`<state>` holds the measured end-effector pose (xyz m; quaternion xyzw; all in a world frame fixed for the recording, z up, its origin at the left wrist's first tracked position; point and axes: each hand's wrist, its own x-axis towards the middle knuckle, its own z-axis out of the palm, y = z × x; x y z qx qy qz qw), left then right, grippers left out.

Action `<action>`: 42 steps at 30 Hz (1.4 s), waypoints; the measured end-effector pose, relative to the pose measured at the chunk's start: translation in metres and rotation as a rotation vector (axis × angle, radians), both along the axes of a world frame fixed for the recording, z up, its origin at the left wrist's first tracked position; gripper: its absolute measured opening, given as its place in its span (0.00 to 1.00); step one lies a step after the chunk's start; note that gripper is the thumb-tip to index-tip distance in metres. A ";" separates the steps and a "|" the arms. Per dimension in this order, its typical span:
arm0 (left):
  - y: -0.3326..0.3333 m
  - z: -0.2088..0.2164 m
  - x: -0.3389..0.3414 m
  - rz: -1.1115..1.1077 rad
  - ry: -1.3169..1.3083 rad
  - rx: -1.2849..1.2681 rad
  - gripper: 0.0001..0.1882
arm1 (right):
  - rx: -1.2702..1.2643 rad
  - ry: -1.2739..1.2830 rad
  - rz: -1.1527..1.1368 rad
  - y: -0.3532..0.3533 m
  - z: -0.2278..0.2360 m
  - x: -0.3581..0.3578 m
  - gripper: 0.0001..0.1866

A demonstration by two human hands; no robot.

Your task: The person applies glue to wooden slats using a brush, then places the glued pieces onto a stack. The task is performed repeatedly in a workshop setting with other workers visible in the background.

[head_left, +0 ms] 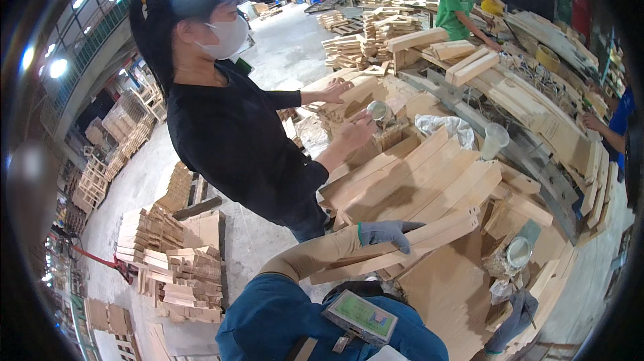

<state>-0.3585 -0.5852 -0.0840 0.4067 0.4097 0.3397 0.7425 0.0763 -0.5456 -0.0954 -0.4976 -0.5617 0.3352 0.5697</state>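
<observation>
My left hand (pixel 389 232), in a grey glove, is closed over a pale wooden piece (pixel 439 239) with small holes at its far end. The piece lies slanted in front of my body, beside a row of similar boards (pixel 419 183). Low on the right, my gloved right hand (pixel 520 317) is closed, and a thin edge shows by its fingers; what it holds cannot be made out. Just beyond that hand stands an open cup of pale paste (pixel 518 252) on a crusted block, with a flat greenish piece (pixel 530 231) next to it.
A masked co-worker in black (pixel 235 133) stands at my left, hands over the bench near another open cup (pixel 379 111). A plastic cup (pixel 495 140) stands by a metal rail (pixel 530 170). Stacked wood (pixel 171 264) is on the floor. A person in green (pixel 456 9) works across.
</observation>
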 end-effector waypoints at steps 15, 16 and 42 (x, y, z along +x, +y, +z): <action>-0.006 -0.013 -0.007 0.128 0.384 -0.138 0.41 | -0.099 0.158 -0.161 0.005 0.038 0.015 0.02; -0.005 -0.014 -0.007 0.135 0.352 -0.138 0.42 | -0.073 0.115 -0.158 0.013 0.040 0.017 0.02; -0.002 -0.018 -0.003 0.282 0.323 -0.160 0.41 | 0.018 0.363 -0.261 0.091 -0.079 0.006 0.05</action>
